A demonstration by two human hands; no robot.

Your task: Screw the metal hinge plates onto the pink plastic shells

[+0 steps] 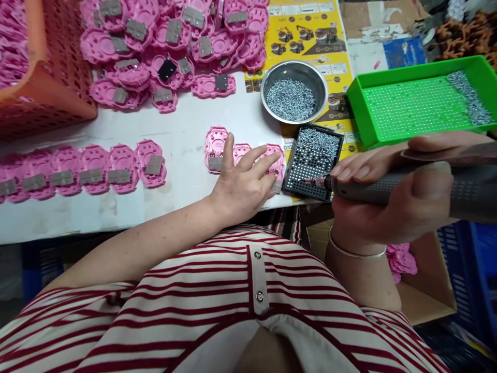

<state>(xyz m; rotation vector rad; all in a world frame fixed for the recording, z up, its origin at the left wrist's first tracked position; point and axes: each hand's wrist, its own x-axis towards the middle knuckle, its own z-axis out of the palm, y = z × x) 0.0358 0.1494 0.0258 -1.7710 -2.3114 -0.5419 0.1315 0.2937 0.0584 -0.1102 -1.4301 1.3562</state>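
White smooth tabletop [182,129]. Upper left: orange perforated plastic basket [58,67]; top, just right of it, heap of glossy pink plastic pieces [174,36], scalloped edges, flat grey plates. Upper right: green rectangular tray [361,114], holed floor. Right: right hand [396,220] wrapped around chunky grey power screwdriver [471,194], metal tip over black gridded tray [301,173]. Center: left hand [246,189] unclenched, fingers splayed over three pink parts [217,142]. Shiny round steel bowl [320,93] above, tiny silvery screws [289,101] inside.
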